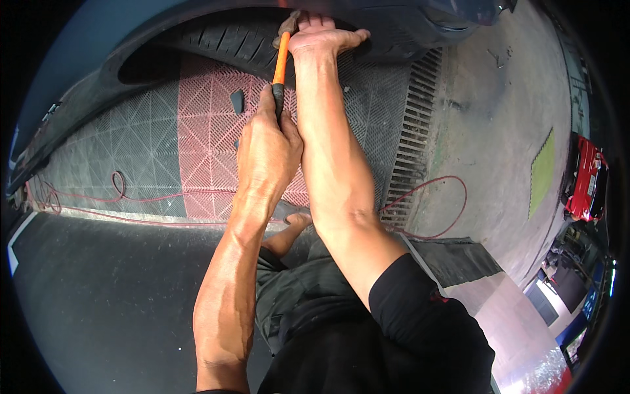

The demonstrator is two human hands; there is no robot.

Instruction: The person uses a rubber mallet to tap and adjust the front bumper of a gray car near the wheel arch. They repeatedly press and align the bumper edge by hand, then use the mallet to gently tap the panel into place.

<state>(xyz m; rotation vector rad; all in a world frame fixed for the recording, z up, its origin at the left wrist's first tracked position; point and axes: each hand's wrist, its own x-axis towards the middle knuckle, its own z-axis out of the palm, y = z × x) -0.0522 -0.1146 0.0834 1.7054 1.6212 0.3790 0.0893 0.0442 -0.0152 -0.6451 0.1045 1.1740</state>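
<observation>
My left hand (268,150) is closed round the black grip of a hammer (281,59) with an orange shaft. The hammer's head points up at the lower edge of a dark blue car (394,20), just beside the fingers of my right hand (321,38). That right hand is reached up to the car's underside next to the wheel arch, palm showing, fingers stretched out and thumb spread; its fingertips are partly lost in shadow. A black tyre (226,43) sits within the arch, left of the hammer head.
Grey and red grid floor tiles (210,131) lie beneath, with a small dark wedge-shaped piece (237,102) on them. A thin red hose (157,196) loops across the floor. To the right are a slotted drain grate (415,121), a green mat (542,174) and a red car (586,178).
</observation>
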